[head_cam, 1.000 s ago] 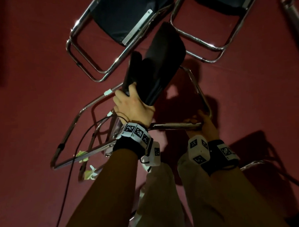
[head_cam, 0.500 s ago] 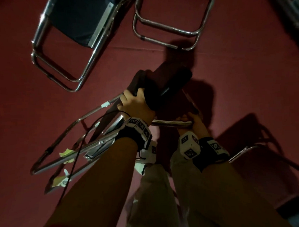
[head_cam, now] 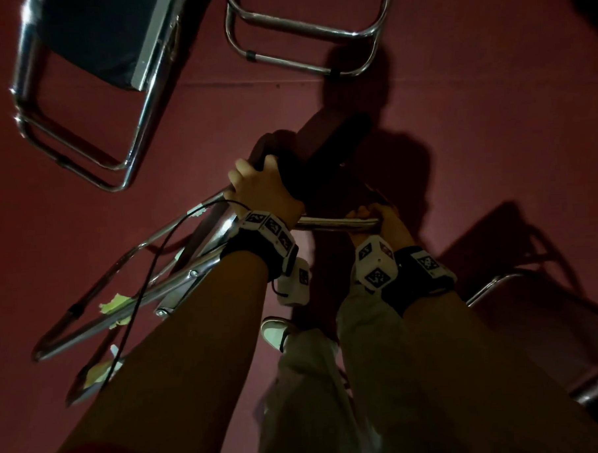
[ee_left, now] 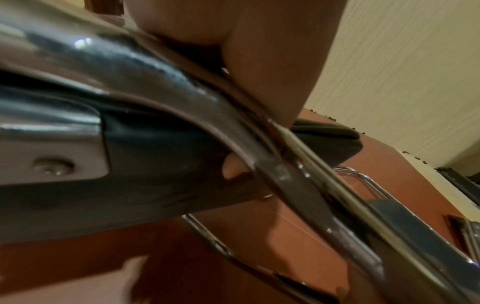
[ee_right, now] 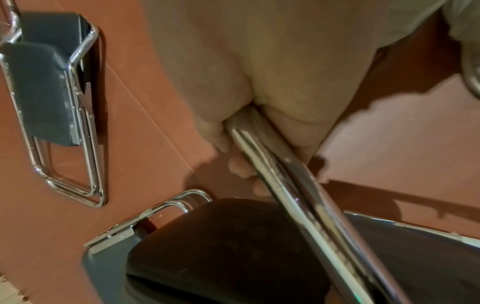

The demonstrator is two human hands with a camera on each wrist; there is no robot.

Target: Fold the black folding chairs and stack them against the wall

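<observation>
A black folding chair (head_cam: 325, 150) with a chrome frame stands folded in front of me on the red floor. My left hand (head_cam: 261, 190) grips the top of its backrest and frame, fingers curled round the padding (ee_left: 182, 174). To the right, my right hand (head_cam: 381, 219) is wrapped round the chrome crossbar (head_cam: 338, 223); in the right wrist view the fingers (ee_right: 239, 164) curl round the tube (ee_right: 285, 185). Two more folded black chairs (head_cam: 88, 64) (head_cam: 302, 31) lie flat on the floor ahead.
A black cable (head_cam: 146, 284) runs from my left wrist across the chair legs (head_cam: 116, 309). Another chrome chair frame (head_cam: 492, 286) lies at the right near my legs. My shoe (head_cam: 274, 331) shows below the chair. A pale wall (ee_left: 415, 72) rises beyond the floor.
The seat has swung up against the backrest, so the chair has closed flat. Both hands kept their holds, and the view shifted so the floor chairs sit higher in frame.
</observation>
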